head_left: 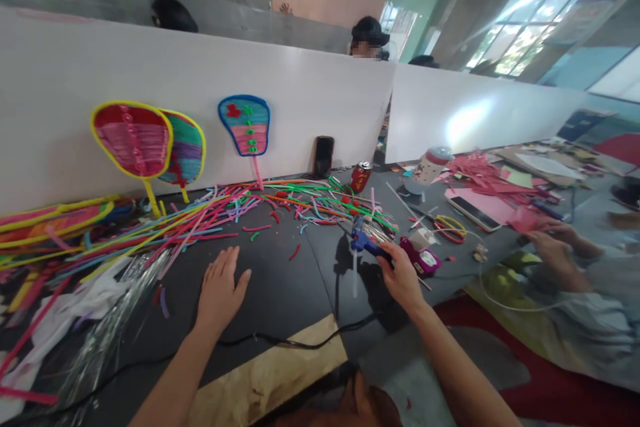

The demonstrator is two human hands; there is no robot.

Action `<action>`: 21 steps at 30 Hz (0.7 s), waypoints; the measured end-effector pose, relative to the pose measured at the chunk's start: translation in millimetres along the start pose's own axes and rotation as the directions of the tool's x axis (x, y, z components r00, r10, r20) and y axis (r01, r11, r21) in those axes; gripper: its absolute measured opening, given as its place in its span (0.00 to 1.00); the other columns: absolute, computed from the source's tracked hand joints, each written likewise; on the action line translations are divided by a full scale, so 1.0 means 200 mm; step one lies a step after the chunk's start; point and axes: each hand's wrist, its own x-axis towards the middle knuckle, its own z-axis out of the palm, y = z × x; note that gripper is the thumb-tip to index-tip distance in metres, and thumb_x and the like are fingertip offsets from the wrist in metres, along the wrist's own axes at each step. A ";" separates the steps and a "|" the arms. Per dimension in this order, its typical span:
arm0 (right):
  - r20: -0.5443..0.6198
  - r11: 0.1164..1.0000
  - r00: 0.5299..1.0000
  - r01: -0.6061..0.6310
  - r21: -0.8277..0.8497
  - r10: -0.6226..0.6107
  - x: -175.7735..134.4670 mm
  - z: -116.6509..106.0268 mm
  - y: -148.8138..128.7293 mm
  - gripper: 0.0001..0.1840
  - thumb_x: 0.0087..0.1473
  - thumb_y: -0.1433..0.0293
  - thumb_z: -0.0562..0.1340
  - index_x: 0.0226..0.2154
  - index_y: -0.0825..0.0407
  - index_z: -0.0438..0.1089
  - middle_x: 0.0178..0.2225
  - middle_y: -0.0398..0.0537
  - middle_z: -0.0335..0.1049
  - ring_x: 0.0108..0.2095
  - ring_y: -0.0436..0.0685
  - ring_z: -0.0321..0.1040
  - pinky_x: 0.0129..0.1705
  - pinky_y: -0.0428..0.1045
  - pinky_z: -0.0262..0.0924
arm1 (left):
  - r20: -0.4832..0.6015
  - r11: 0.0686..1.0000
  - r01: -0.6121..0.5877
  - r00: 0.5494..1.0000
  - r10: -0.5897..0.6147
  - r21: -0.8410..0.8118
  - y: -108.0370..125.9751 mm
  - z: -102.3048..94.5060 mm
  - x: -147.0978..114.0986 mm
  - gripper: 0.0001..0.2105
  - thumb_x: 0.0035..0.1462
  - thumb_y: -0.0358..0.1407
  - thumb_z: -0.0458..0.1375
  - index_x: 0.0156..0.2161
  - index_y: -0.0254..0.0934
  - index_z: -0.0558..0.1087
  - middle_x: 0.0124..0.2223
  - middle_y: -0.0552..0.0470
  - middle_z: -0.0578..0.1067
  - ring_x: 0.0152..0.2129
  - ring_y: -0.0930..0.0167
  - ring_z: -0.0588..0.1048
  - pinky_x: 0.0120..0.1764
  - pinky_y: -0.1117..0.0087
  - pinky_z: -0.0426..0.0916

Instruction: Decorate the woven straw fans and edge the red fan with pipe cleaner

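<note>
My right hand (pixel 401 277) is wrapped around the handle of a blue hot glue gun (pixel 364 241), held over the dark table. A clear glue stick (pixel 355 277) sticks out of the gun toward me. My left hand (pixel 221 287) lies flat on the table, fingers stretched and holding nothing. Beyond both hands spreads a heap of coloured pipe cleaners (pixel 215 207), with a few short red and green snippets in front of it. A blue-rimmed fan (pixel 247 125) made of pipe cleaners leans on the white divider.
Two yellow-rimmed fans (pixel 133 140) lean at the left. A phone (pixel 324 156), a red can (pixel 360 177), a bottle (pixel 427 170) and yellow-handled scissors (pixel 450 228) stand or lie farther back. A black cable (pixel 310 345) crosses a brown paper strip (pixel 270 367). Another person's hands (pixel 553 250) are at the right.
</note>
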 end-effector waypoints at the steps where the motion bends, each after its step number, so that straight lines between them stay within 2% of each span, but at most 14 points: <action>1: 0.035 1.000 0.999 0.028 0.011 -0.028 -0.01 0.00 -0.01 0.14 0.55 0.67 0.55 0.44 0.52 0.65 0.42 0.55 0.69 0.45 0.61 0.66 0.49 0.58 0.61 | -0.002 1.000 -0.003 1.000 0.003 -0.003 0.00 0.00 0.00 0.25 0.59 0.43 0.44 0.58 0.31 0.59 0.57 0.36 0.66 0.57 0.56 0.61 0.54 0.52 0.59; 8: 0.199 0.993 0.974 0.095 0.066 -0.106 -0.07 0.01 -0.05 0.12 0.56 0.69 0.55 0.43 0.50 0.66 0.39 0.52 0.68 0.42 0.59 0.66 0.46 0.56 0.63 | -0.038 0.997 -0.069 0.997 0.067 -0.037 0.01 -0.02 0.00 0.24 0.60 0.42 0.44 0.57 0.30 0.59 0.57 0.35 0.66 0.58 0.58 0.60 0.55 0.55 0.59; 12: 0.258 0.987 0.956 0.119 0.109 -0.144 -0.07 0.01 -0.09 0.11 0.56 0.70 0.55 0.42 0.49 0.67 0.39 0.51 0.68 0.42 0.59 0.66 0.46 0.56 0.64 | -0.042 0.992 -0.121 0.992 0.119 -0.032 0.12 -0.07 0.00 0.23 0.60 0.40 0.46 0.59 0.33 0.58 0.58 0.38 0.65 0.59 0.59 0.59 0.56 0.54 0.58; 16: 0.340 0.971 0.915 0.167 0.169 -0.217 -0.08 0.00 -0.16 0.12 0.55 0.72 0.55 0.43 0.49 0.67 0.39 0.51 0.69 0.42 0.59 0.66 0.45 0.56 0.64 | 0.064 0.976 -0.218 0.974 0.219 -0.024 0.29 -0.13 0.04 0.25 0.59 0.34 0.48 0.61 0.39 0.55 0.62 0.43 0.60 0.61 0.61 0.54 0.58 0.54 0.53; 21: 0.447 0.943 0.834 0.247 0.224 -0.324 -0.10 -0.01 -0.27 0.14 0.55 0.75 0.55 0.44 0.48 0.67 0.40 0.51 0.70 0.43 0.57 0.66 0.45 0.53 0.65 | 0.210 0.928 -0.371 0.906 0.368 -0.026 0.43 -0.12 0.18 0.30 0.54 0.23 0.47 0.62 0.43 0.55 0.66 0.44 0.51 0.63 0.61 0.47 0.59 0.53 0.50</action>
